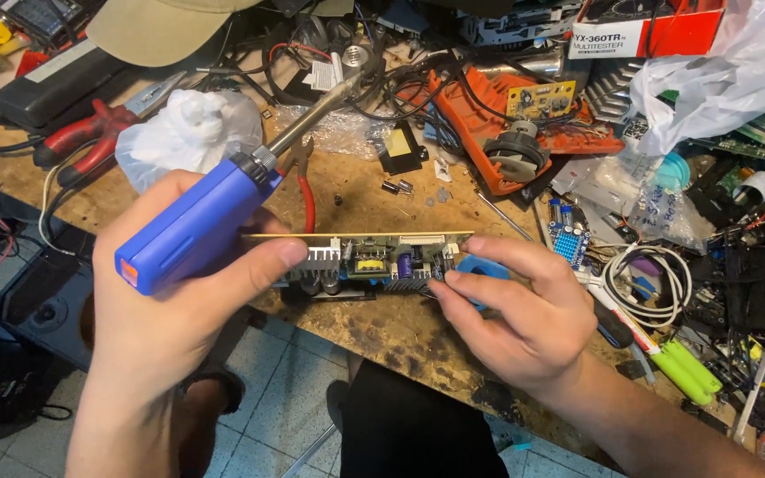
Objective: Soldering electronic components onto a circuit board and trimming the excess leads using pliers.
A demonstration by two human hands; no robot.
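circuit board [374,258] held edge-on over the counter's [374,199] near edge, between left hand [166,301] and right hand [511,310]. soldering iron [223,208] in left hand, tip toward far edge. pliers [90,142] at left edge; cable coil [657,279] right of board.

Bright even overhead light, soft shadows under the bench edge, sharp focus, slight wide-angle stretch at edges
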